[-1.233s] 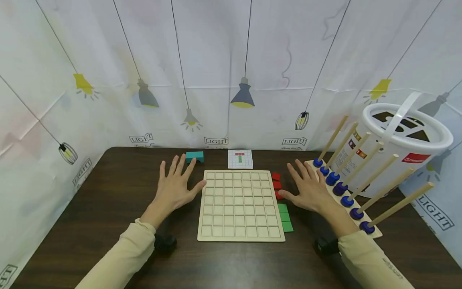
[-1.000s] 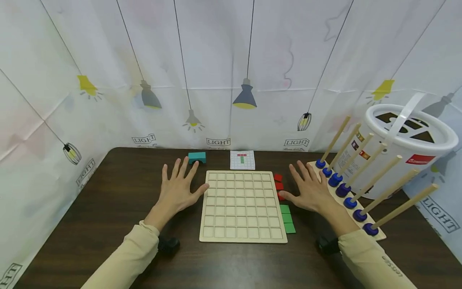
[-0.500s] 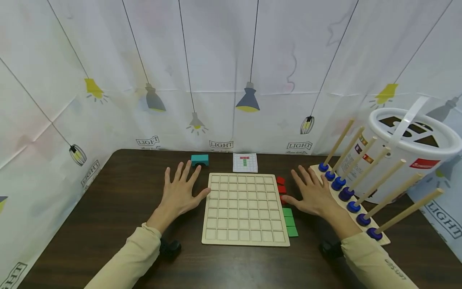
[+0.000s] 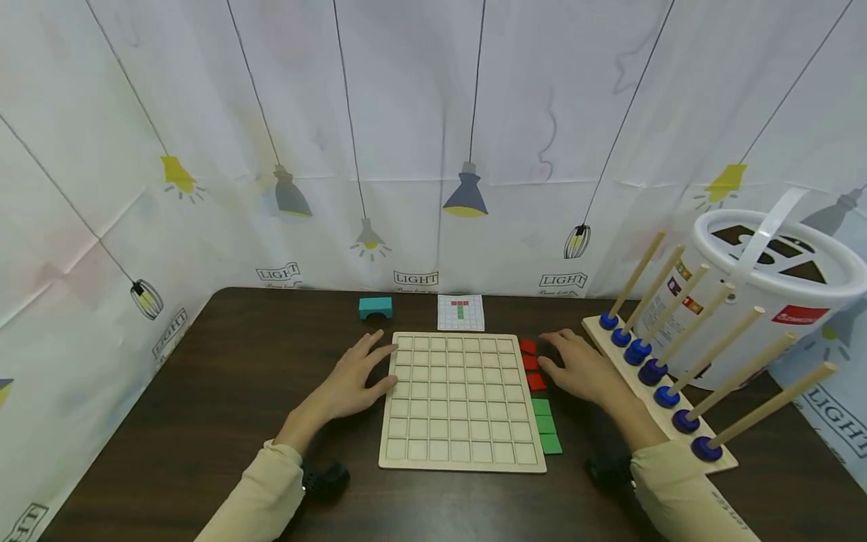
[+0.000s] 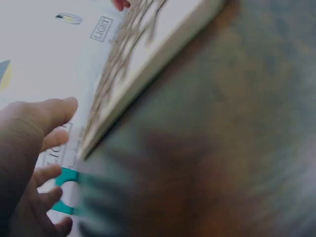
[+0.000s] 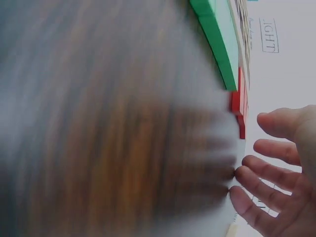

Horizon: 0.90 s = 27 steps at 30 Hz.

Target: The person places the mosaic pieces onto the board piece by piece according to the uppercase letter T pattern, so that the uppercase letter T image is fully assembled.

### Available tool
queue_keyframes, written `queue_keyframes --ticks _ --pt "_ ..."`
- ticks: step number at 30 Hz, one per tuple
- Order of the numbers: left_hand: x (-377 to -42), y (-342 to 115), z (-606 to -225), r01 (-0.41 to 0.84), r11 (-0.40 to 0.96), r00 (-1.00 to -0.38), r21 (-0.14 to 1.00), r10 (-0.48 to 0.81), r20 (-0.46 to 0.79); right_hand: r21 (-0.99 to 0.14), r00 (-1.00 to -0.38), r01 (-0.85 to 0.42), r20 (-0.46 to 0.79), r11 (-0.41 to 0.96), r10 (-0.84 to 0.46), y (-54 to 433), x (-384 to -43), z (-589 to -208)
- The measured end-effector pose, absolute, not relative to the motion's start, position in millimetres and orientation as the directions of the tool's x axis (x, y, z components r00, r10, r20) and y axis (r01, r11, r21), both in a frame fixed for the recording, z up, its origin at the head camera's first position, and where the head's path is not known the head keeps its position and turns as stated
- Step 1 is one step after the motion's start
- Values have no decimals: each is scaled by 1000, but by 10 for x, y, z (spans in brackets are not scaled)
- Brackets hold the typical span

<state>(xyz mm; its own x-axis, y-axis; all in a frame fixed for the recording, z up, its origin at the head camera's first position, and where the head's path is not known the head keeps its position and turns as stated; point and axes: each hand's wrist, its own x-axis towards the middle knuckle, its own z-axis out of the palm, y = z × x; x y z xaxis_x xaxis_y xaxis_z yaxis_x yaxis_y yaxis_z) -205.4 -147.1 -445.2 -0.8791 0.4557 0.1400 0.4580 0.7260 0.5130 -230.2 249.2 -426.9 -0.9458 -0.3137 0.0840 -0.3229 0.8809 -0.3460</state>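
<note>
A pale wooden grid board (image 4: 462, 403) lies mid-table, its square cells bare. Beside its left edge is my left hand (image 4: 347, 382), thumb and fingertips pointing at the rim. In the left wrist view, the left hand (image 5: 29, 148) holds nothing, its fingers spread apart. Several red tiles (image 4: 535, 382) and green tiles (image 4: 547, 426) line the board's right side. My right hand (image 4: 584, 370) hovers just right of the red tiles, fingers bent slightly toward them. The right wrist view shows the red tiles (image 6: 237, 101) apart from the relaxed fingers of the right hand (image 6: 296, 163).
Behind the board lie a teal arch block (image 4: 375, 307) and a small card (image 4: 460, 313) printed with a red and green T. At right, a peg rack (image 4: 650, 403) with blue rings stands before a white lidded bucket (image 4: 759, 301). A printed curtain (image 4: 406, 135) hangs behind.
Both hands have drawn back slightly. The spread fingers have relaxed and bent, the left ones turning toward the board and the right ones toward the red tiles. The head view has shifted slightly.
</note>
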Motion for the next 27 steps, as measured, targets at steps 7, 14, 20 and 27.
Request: queue_keyframes --ticks 7,14,20,27 --pt "-1967 -1470 -4725 527 696 -846 489 487 218 -475 -955 -288 76 832 -288 2421 -2346 -4355" --pt "-1920 -1430 -4811 546 728 -838 413 467 284 -549 -974 -209 45 809 -221 2453 -2403 -4390" --pt "-1930 -1397 -4814 547 745 -836 382 459 301 -566 -988 -137 21 813 -152 2447 -2430 -4391" --pt "-1977 -1411 -4820 539 752 -841 381 449 303 -596 -990 -134 42 792 -136 2436 -2476 -4383"
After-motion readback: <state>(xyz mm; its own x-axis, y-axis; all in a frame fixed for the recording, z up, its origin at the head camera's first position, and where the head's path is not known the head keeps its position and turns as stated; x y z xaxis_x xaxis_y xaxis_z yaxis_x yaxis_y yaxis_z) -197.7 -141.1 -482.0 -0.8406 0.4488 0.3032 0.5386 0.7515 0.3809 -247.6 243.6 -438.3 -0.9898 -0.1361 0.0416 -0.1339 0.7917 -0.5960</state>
